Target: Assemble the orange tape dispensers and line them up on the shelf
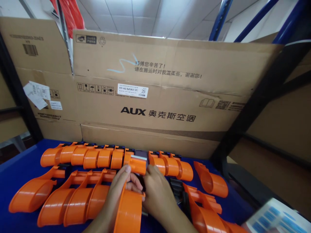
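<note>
Both my hands meet at the bottom centre over an orange plastic tape dispenser (130,207) that lies on the blue table (17,168). My left hand (118,191) curls round its left side, thumb up at the toothed front end (138,163). My right hand (156,191) grips the same piece from the right, fingers closed on its neck. Around them lie several more orange dispensers in two rows: a back row (92,157) and a front row (60,197).
A large brown AUX cardboard box (157,97) stands upright right behind the rows. More orange dispensers (209,181) lie to the right. A black and blue rack frame (255,97) rises at right. A sheet of blue labels (274,218) sits at bottom right.
</note>
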The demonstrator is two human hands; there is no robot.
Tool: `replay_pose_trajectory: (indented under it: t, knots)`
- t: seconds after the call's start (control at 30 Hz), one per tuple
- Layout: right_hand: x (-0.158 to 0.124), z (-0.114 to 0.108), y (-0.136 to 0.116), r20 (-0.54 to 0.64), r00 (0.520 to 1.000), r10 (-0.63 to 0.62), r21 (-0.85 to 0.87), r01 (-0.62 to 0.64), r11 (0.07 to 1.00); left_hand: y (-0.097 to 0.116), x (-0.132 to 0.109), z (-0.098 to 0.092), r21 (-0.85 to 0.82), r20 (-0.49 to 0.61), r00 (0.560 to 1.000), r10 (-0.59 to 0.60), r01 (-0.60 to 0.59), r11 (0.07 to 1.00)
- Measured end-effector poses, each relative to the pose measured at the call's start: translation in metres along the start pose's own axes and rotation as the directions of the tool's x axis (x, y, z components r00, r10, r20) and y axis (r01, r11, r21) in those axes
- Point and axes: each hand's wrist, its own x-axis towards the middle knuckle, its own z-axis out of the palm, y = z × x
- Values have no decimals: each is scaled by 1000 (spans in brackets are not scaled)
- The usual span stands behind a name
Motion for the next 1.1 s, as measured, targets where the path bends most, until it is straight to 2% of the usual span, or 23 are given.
replay_pose_trajectory:
  t: [0.07, 0.13, 0.23, 0.3, 0.43, 0.57, 0.7, 0.83, 0.93, 1.03, 1.1]
  knots:
    - [-4, -15, 11, -144, 985, 100, 11, -99, 995, -5, 0, 6, -6, -41, 995, 92, -93, 996]
    - [-9, -29, 22, -274, 951, 145, 120, -115, 986, -9, -1, 12, -4, -65, 987, 144, -145, 989]
    - [-16, -45, 31, -438, 887, 146, 240, -42, 970, -13, -4, 19, 45, -97, 965, 242, -239, 970]
    - [-19, -50, 32, -467, 881, 71, 274, 68, 959, -14, -5, 23, 76, -92, 960, 266, -259, 963]
    - [-21, -49, 29, -406, 909, -92, 318, 235, 918, -17, -6, 26, 74, -60, 974, 218, -214, 974]
    - [-21, -41, 28, -382, 917, -113, 338, 252, 907, -20, -10, 26, 76, -45, 976, 215, -211, 974]
    - [-22, -36, 23, -346, 934, -92, 365, 224, 904, -21, -14, 27, 74, -138, 984, 113, -103, 992]
    - [-26, -35, 18, -326, 943, -70, 382, 199, 902, -18, -16, 29, 65, -44, 996, 78, -75, 995]
    - [-28, -38, 20, -262, 963, -66, 409, 172, 896, -20, -17, 30, 24, -53, 994, 99, -98, 995]
    - [-27, -45, 31, -201, 980, -5, 426, 92, 900, -24, -18, 30, -16, -23, 996, 84, -84, 996]
    - [-26, -51, 43, -172, 983, 60, 349, 4, 937, -25, -18, 31, -12, -7, 997, 74, -74, 997]
